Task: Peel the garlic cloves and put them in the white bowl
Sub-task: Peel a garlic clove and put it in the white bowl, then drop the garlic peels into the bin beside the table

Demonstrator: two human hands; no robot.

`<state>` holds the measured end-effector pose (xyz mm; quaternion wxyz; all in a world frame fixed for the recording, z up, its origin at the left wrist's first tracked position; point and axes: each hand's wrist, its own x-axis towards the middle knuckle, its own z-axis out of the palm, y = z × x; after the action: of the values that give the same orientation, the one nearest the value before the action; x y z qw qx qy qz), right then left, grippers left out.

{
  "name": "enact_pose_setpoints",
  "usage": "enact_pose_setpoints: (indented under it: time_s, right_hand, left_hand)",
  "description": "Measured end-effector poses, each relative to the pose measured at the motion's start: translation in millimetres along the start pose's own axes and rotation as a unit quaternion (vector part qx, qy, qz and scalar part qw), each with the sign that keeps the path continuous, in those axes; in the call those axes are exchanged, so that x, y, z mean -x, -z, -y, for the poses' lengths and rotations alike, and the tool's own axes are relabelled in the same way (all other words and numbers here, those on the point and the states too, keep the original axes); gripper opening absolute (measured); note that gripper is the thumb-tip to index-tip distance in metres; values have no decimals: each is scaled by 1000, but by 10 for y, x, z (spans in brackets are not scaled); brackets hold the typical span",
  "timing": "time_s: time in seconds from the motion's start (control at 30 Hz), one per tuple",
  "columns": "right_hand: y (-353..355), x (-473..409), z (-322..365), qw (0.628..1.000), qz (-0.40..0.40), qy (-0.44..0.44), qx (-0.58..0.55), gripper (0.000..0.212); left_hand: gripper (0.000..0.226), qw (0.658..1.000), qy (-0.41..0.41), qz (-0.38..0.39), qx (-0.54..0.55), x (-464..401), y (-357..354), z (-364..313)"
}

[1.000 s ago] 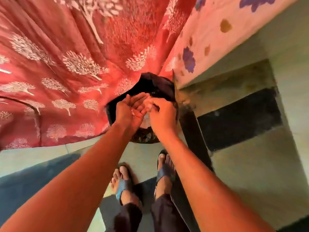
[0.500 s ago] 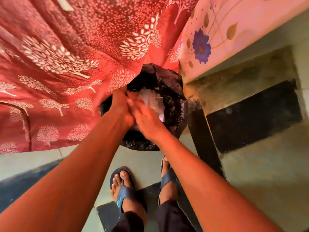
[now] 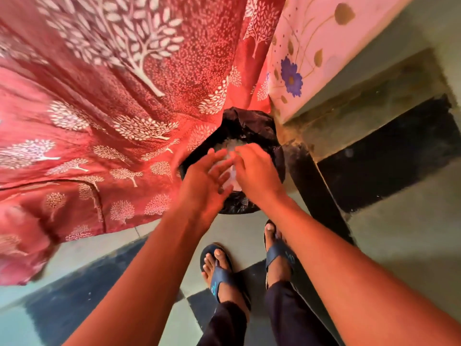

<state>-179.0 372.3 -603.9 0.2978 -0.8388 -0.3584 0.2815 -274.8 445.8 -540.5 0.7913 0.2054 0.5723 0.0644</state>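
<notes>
I stand over a bin lined with a black plastic bag (image 3: pixel 249 126). Pale, papery garlic skins (image 3: pixel 228 146) lie inside it. My left hand (image 3: pixel 205 182) hovers above the bin's opening with its fingers spread and holds nothing. My right hand (image 3: pixel 254 171) is just to its right over the same opening, back up, fingers pointing left and blurred by motion; I see nothing gripped in it. The fingertips of the two hands nearly meet. No garlic cloves or white bowl are in view.
A red curtain with white tree prints (image 3: pixel 112 121) hangs at the left, brushing the bin. A counter edge with a flowered covering (image 3: pixel 311 58) juts in at the upper right. My feet in blue sandals (image 3: pixel 219 273) stand on a checkered floor below the bin.
My hands were pressed together above the bin; they have since slid apart, and the left hand's fingers have spread. The view has shifted closer over the bin.
</notes>
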Motion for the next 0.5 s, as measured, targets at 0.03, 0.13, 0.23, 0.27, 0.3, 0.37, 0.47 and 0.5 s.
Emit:
enact_pose_setpoints:
  time_s: [0.03,0.13,0.23,0.27,0.3,0.37,0.47,0.5]
  right_hand:
    - [142,87,116,1000,-19,2,-14,44]
    - [737,529,597,994,-74,-1,-76,26]
    - [1350,1043,1084,985,-116,-23,-124,14]
    - [1588,1219,1254,981,-137,-35,-134,13]
    - [1851,1406,1436,976,-159,-47,-144,13]
    - [2328,1771,1789,966,-197,-57,-157,12]
    - [3038,2407,2257,953,-248,-71,-162,11]
    - [3237,2610,2385,949,-261,-75,-162,11]
  left_hand:
    - [39,999,-12,-6,-29,188,-45,-17]
    - [30,997,-31,14,-76,807,-188,-98]
    - [30,995,-41,40,-82,1554,-408,-239]
    - [30,994,-42,52,-87,1837,-503,-313]
    - [29,992,-43,68,-97,2143,-599,-393]
    - [28,986,-51,100,-122,2723,-820,-529]
    - [29,977,-53,142,-149,3662,-1172,-639]
    - [25,974,-54,159,-154,3948,-1277,-645]
